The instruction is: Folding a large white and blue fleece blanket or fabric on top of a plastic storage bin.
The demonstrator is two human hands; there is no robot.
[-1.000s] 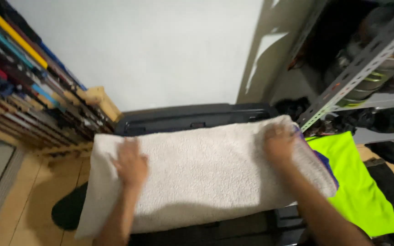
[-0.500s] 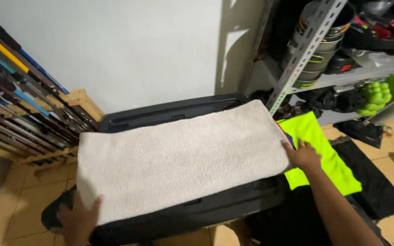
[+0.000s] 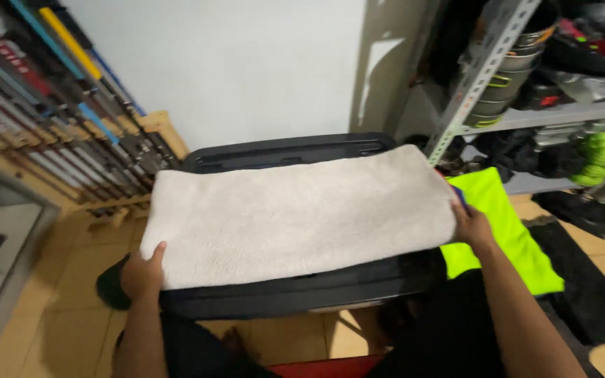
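Note:
A folded cream fleecy towel (image 3: 295,217) lies flat across the lid of a black plastic storage box (image 3: 302,290). My left hand (image 3: 143,271) grips the towel's near left corner, thumb on top. At the towel's right end, my right hand (image 3: 470,224) holds the edge, fingers tucked under it. Both forearms reach in from the bottom of the head view.
A neon yellow-green garment (image 3: 502,227) lies on the tiled floor to the right, over a black mat (image 3: 582,280). A grey metal shelf (image 3: 561,112) with stacked pots stands at the right. A wooden rack of rods (image 3: 71,133) leans at the left. White wall behind.
Both hands left the towel's top and went to its two ends. The left hand rose from below the box edge to grip the towel's corner. The view shifted.

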